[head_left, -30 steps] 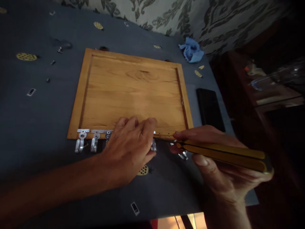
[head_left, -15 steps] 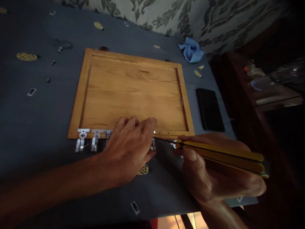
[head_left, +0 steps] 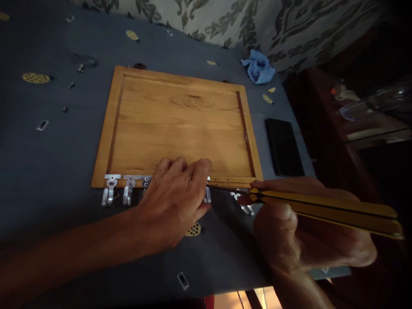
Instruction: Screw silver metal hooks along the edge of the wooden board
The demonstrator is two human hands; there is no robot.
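A: Gripping what?

B: In the right hand (head_left: pixel 315 234), a yellow-handled screwdriver (head_left: pixel 328 207), aimed at a hook (head_left: pixel 208 196) half-hidden by the left hand (head_left: pixel 177 199). With the left, pressing curled fingers over the near rim of the wooden panel (head_left: pixel 183 124); can't tell whether pinching anything.

A: At which step?

B: Probably turning a screw there; can't tell whether in or out. Likely calls next for steady pressure without slipping.

A: And further out?

B: Toward the panel's near left corner, 3 hooks (head_left: pixel 111 182) in line; rightward, 1 askew hook (head_left: pixel 247 210), seemingly loose. Beneath, the worktop (head_left: pixel 64 171), carrying the panel flat, back from its near edge. By its right edge, a phone (head_left: pixel 285 148).
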